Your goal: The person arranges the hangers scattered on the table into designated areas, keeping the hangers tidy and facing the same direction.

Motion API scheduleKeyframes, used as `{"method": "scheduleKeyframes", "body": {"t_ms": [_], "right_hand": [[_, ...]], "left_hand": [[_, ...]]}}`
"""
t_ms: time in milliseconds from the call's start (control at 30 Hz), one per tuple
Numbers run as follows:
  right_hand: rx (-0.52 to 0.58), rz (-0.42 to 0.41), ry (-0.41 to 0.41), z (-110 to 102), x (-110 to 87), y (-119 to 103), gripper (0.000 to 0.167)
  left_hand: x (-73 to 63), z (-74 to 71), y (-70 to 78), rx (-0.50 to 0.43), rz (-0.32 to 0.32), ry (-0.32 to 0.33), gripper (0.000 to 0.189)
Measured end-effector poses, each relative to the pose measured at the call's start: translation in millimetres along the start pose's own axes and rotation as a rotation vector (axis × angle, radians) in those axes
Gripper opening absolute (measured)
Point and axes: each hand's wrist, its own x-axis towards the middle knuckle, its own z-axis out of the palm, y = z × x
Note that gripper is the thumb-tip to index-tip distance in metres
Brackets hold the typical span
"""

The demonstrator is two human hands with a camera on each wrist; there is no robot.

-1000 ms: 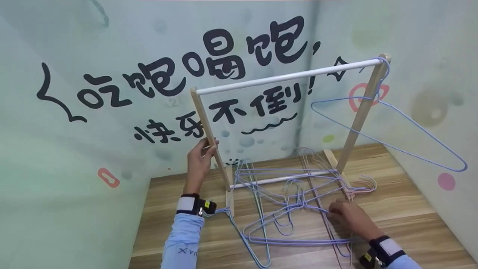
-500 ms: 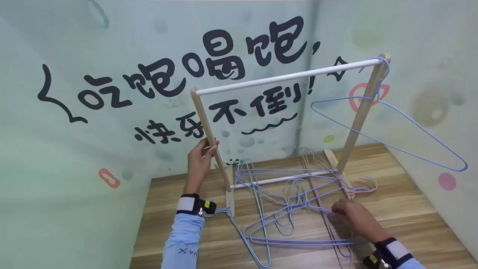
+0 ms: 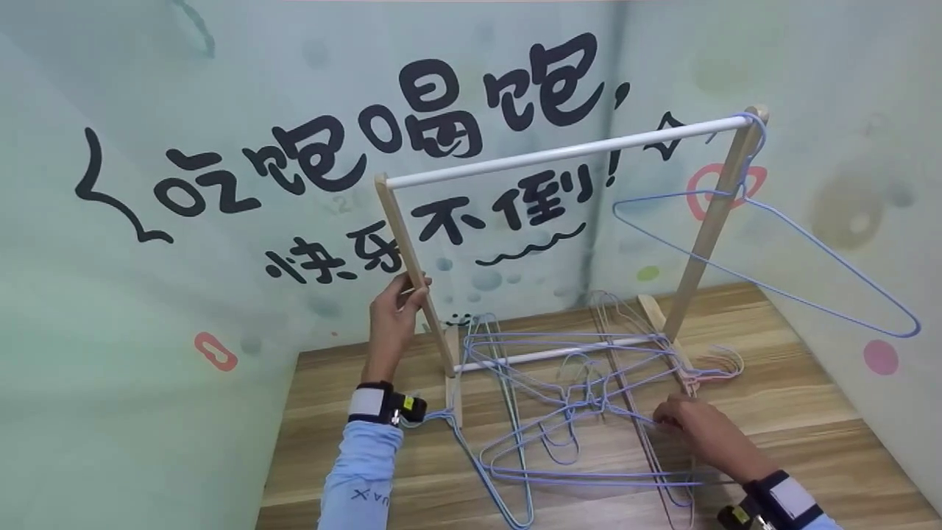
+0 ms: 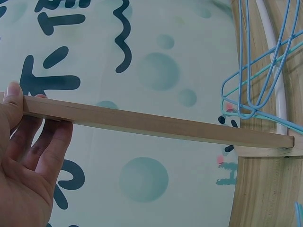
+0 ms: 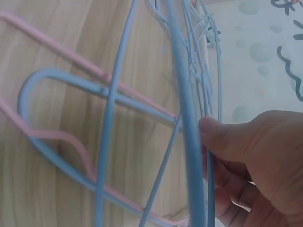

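Note:
My left hand [image 3: 394,324] grips the wooden left post [image 4: 142,124] of a small clothes rack, thumb on one side and fingers on the other. With thumb and fingers my right hand [image 3: 706,434] pinches the right shoulder of a blue wire hanger [image 5: 210,189] lying low over the table. Other blue hangers overlap it, their hooks bunched near the middle in the head view. One blue hanger [image 3: 831,254] hangs from the right end of the rack's white top rail [image 3: 567,152].
Pink hangers [image 5: 66,49] lie by the rack's right foot. Teal-blue hangers [image 3: 471,450] lie at the left, and more hangers cross the lower white bar [image 3: 544,355]. The wood-grain table [image 3: 802,434] meets printed walls behind and at both sides.
My right hand has shifted slightly right and toward me, drawing the pinched blue hanger a little apart from the others. My left hand stays on the post.

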Motion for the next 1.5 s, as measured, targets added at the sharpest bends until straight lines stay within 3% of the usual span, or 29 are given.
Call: {"method": "scheduleKeyframes", "body": {"t_ms": [200,933,1267,1400,1500], "right_hand": [[0.014,-0.062,0.061,-3,1.2,-5,0.017],[0.146,-0.146,0.089,-23,6.9,-32,0.024],[0.159,-0.222,0.156,-35,6.3,-41,0.026],[0.140,-0.253,0.192,-42,7.0,-45,0.030],[0.135,-0.270,0.216,-48,7.1,-49,0.030]], "left_hand": [[0.2,1.7,0.1,0.007,0.016,0.013,0.030],[-0.4,0.1,1.5,0.001,0.000,0.007,0.030],[1.0,2.2,-0.5,0.029,0.019,0.024,0.033],[-0.3,3.5,6.9,0.029,-0.019,0.028,0.032],[-4.5,2.6,23.4,0.025,-0.041,0.023,0.030]]}}
